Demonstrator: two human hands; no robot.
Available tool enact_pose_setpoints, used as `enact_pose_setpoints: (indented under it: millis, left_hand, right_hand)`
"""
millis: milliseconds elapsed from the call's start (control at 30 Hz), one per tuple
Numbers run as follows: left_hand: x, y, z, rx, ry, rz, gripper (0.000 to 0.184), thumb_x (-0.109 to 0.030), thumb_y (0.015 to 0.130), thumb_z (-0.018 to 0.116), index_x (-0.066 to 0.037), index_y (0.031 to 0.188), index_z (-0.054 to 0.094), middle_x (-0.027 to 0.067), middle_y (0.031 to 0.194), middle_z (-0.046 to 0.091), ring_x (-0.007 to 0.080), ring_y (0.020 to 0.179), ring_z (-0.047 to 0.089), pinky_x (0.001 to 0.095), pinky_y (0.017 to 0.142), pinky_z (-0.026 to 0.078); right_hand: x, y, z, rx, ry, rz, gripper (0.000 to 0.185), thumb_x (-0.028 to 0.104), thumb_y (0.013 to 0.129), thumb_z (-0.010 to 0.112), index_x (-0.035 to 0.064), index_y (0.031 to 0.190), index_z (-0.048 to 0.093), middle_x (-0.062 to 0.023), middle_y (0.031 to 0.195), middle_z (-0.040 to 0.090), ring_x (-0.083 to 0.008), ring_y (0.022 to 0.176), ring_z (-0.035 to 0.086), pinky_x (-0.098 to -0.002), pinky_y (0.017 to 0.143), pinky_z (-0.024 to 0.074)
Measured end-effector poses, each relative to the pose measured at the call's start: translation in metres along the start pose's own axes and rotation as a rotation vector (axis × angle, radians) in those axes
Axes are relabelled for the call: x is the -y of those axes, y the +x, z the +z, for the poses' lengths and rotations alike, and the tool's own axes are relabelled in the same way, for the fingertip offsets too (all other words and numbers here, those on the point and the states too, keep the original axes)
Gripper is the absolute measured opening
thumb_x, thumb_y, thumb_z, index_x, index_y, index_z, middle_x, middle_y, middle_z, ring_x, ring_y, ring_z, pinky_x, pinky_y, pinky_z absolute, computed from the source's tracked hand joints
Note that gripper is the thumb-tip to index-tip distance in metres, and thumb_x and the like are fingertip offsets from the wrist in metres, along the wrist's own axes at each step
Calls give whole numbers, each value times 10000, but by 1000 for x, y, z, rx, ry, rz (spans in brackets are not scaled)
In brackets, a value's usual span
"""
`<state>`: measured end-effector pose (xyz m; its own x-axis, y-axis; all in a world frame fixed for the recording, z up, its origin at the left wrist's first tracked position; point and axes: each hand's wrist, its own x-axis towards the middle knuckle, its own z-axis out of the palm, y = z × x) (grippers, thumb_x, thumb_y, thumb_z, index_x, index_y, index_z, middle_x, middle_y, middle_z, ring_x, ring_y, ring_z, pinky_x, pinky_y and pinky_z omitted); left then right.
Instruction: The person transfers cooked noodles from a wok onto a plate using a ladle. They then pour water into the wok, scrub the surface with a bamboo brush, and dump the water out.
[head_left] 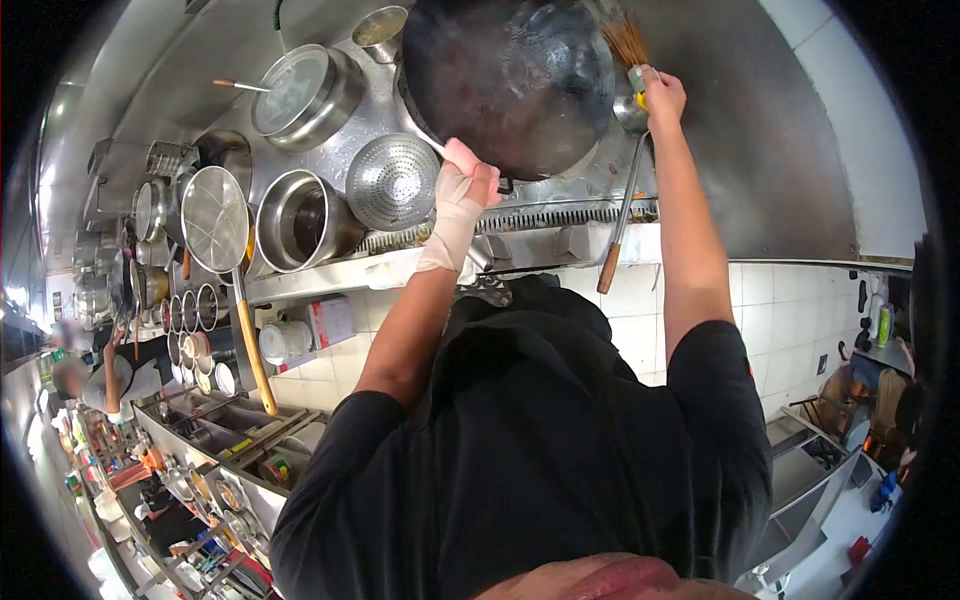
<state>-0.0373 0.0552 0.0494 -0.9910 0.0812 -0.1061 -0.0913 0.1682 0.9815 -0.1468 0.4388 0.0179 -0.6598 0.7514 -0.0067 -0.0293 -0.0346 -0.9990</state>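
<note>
A large dark wok (500, 90) stands on the steel range in front of me. My left hand (468, 178), its wrist wrapped in a pale bandage, is closed at the wok's near edge, where a short dark handle end shows. In my right hand (662, 95) is a bamboo wok brush (627, 42), gripped at its bound end, with the bristles at the wok's right rim. Just below that hand lies a ladle (622, 215), its wooden handle end pointing toward me. A perforated strainer (392, 182) rests left of the wok, beside my left hand.
Left of the strainer stand a steel pot (305, 222), a lidded pot (305, 98) and a mesh skimmer (216, 220) with a long wooden handle (254, 350). A metal cup (380, 32) is at the back. Another person (130, 375) stands far left.
</note>
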Motion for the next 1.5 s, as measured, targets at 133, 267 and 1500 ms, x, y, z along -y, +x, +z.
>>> enact_pose_setpoints:
  millis: [133, 267, 1500]
  left_hand:
    - [5, 8, 5, -131, 362, 286, 435, -290, 799, 627, 50, 1036, 497, 154, 711, 634, 317, 648, 663, 407, 607, 533]
    - [-13, 2, 8, -175, 600, 312, 579, -325, 776, 648, 88, 1127, 444, 217, 816, 647, 414, 746, 654, 445, 685, 529]
    - [81, 103, 24, 109, -1173, -549, 248, -18, 880, 390, -250, 805, 348, 62, 670, 400, 168, 534, 377, 308, 436, 282]
  right_hand:
    - [6, 6, -8, -34, 179, 143, 263, 168, 831, 730, -26, 947, 596, -127, 839, 642, -218, 629, 622, -328, 483, 516]
    - [-2, -13, -49, -60, 329, 288, 268, 146, 825, 727, -20, 963, 568, -155, 907, 637, -244, 676, 638, -362, 502, 531]
    - [49, -4, 119, -56, -740, -664, 483, 351, 815, 672, 61, 1175, 531, -226, 1166, 506, -441, 963, 606, -495, 852, 495]
